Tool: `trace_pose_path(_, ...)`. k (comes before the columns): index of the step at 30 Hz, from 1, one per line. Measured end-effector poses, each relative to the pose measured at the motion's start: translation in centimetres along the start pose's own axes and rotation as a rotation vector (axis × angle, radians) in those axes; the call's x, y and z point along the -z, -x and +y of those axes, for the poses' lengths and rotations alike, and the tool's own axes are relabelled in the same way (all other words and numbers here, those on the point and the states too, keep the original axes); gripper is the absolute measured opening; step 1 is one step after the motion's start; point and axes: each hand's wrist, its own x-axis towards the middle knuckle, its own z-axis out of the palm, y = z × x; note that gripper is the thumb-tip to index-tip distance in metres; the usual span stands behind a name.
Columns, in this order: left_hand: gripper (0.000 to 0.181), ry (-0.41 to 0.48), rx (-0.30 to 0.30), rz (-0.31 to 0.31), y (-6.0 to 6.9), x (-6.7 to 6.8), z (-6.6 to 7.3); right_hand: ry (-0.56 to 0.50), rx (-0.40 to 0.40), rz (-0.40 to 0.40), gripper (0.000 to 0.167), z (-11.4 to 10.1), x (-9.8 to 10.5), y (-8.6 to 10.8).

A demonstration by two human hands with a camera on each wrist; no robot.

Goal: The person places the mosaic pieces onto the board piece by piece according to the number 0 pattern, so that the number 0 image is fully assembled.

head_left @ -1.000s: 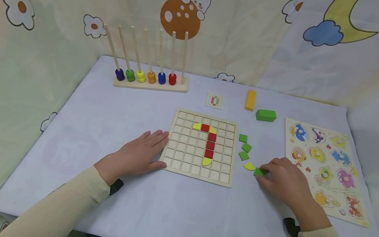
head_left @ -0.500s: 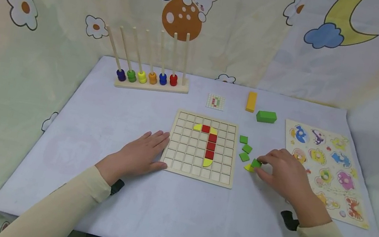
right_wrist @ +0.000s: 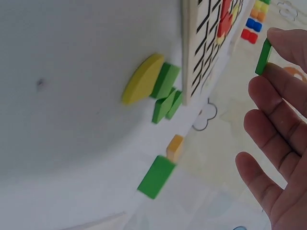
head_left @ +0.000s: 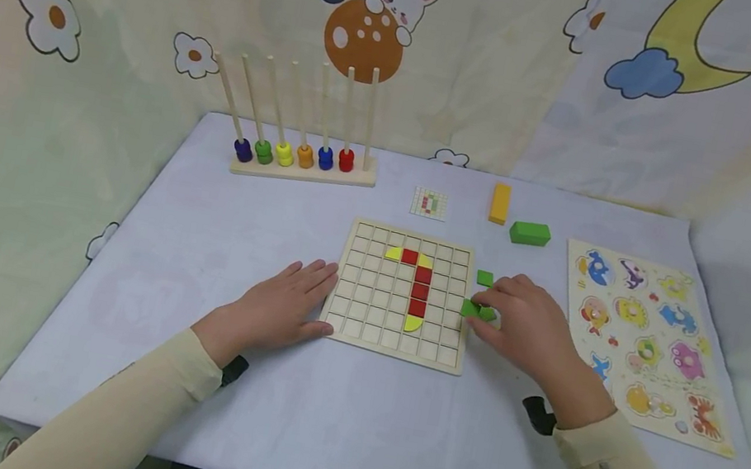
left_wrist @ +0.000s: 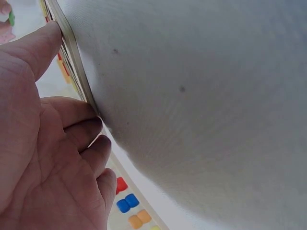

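My right hand (head_left: 530,329) pinches a thin green square tile (right_wrist: 263,56) between thumb and index finger, above the table by the grid board's right edge. Flat and straight-fingered, my left hand (head_left: 276,303) rests against the left edge of the wooden grid board (head_left: 362,309). Red square tiles (head_left: 420,292) and yellow quarter-round tiles (head_left: 413,323) form a hooked line in its cells. Beside the board lie loose green tiles (right_wrist: 165,79) and a yellow quarter-round tile (right_wrist: 143,79); in the head view my right hand partly covers them.
A peg stand (head_left: 303,173) with coloured beads stands at the back left. Behind the board lie a small pattern card (head_left: 429,204), an orange block (head_left: 499,203) and a green block (head_left: 530,233). An animal picture puzzle (head_left: 652,334) lies at the right.
My right hand has picked up the green tile from beside the yellow piece and carried it left towards the board. My left hand has stayed at the board's edge.
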Motion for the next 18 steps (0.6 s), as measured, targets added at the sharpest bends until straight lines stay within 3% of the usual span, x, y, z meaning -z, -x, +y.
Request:
trace_pose_path(7, 0.089, 0.024, -0.020, 0.026, 0.2, 0.2, 0.0, -0.009, 0.024, -0.025, 0.032, -2.3, -0.2, -1.5)
trace_pose_path(18, 0.088, 0.017, -0.026, 0.037, 0.3, 0.3, 0.2, -0.023, 0.151, -0.005, 0.030, -5.1, -1.6, -3.2)
